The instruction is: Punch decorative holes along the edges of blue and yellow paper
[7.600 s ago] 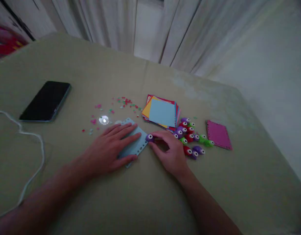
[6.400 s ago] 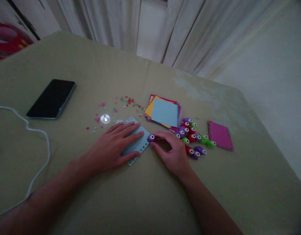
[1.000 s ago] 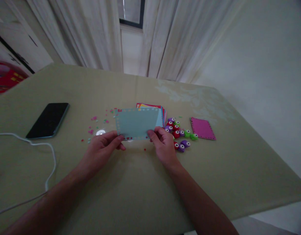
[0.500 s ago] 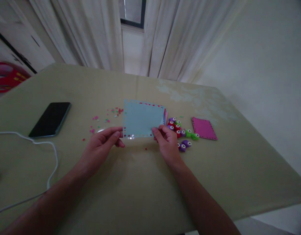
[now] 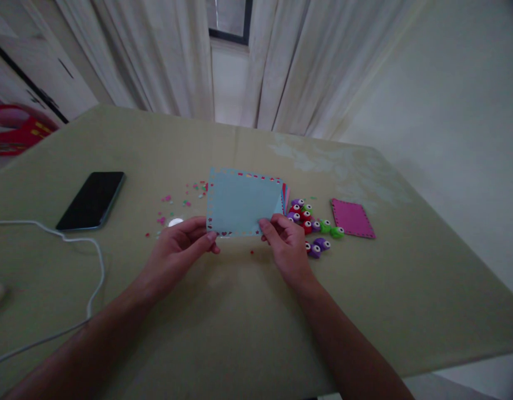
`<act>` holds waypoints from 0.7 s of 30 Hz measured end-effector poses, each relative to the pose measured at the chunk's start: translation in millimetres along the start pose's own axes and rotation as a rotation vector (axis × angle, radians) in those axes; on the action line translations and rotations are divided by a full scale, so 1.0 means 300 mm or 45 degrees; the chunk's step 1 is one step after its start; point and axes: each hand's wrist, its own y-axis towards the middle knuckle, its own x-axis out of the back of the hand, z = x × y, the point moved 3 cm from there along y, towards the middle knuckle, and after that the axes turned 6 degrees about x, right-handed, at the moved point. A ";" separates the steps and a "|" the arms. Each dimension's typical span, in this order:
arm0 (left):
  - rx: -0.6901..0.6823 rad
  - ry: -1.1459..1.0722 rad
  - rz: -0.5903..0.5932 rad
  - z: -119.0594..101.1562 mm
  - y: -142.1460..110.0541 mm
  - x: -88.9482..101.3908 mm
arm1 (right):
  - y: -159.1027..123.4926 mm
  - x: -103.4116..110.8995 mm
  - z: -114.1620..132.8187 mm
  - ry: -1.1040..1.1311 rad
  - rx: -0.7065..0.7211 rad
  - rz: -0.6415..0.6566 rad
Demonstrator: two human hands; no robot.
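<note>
A light blue sheet of paper [image 5: 243,203] with small shapes punched along its edges is held up over the table. My left hand [image 5: 181,241] pinches its lower left corner, thumb in front. At the lower right, my right hand [image 5: 285,239] grips the paper between thumb and fingers. Red and pink sheets [image 5: 285,193] show behind its right edge. Just right of my right hand lie several purple, red and green figures with big eyes [image 5: 306,216]. Tiny pink punched bits [image 5: 161,220] are scattered left of the paper.
A phone [image 5: 93,200] lies on the left, with a white cable [image 5: 98,261] in front of it. At the right is a pink square with a punched border [image 5: 353,218]. A white round thing [image 5: 175,222] sits behind my left hand. Curtains [image 5: 168,61] hang beyond the table.
My left thumb has come onto the front of the blue paper's lower left corner. The paper has tilted slightly. My right hand keeps its grip. The view has shifted a little.
</note>
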 end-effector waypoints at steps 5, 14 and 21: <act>0.019 -0.056 0.048 0.004 -0.005 -0.010 | -0.004 -0.005 0.011 0.038 -0.016 -0.012; 0.060 0.101 0.028 0.022 -0.015 -0.023 | -0.027 -0.053 0.009 0.235 -0.068 0.046; 0.137 0.229 -0.067 0.029 -0.016 -0.012 | -0.052 -0.092 -0.002 0.318 -0.132 0.143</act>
